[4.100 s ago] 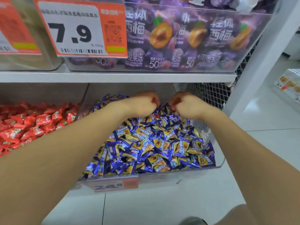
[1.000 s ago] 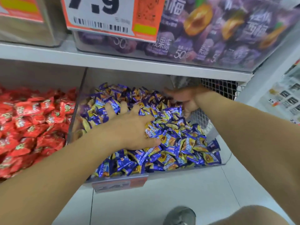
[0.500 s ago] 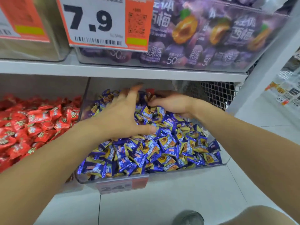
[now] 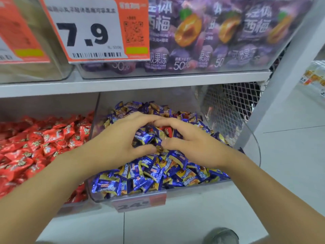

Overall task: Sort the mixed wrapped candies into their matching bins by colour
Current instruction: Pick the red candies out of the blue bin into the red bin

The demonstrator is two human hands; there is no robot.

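Nearest, a shoe tip shows on the tiled floor, and above it a blurred price label hangs on the front lip of the clear bin. That bin is heaped with blue candies. Over the middle of the heap the left hand and right hand meet, index tips and thumb tips almost touching, fingers gently curved and cupped round a small patch of the pile rather than gripping anything. In the gap between them a red candy peeks out among the blue ones, well apart from the red candies in the bin to the left. Judging from this, the step is to isolate that stray: part the blue wrappers sideways, then pinch only the red one so no blue pieces ride along. Farther up, the shelf carries purple jelly packs behind a 7.9 price tag.
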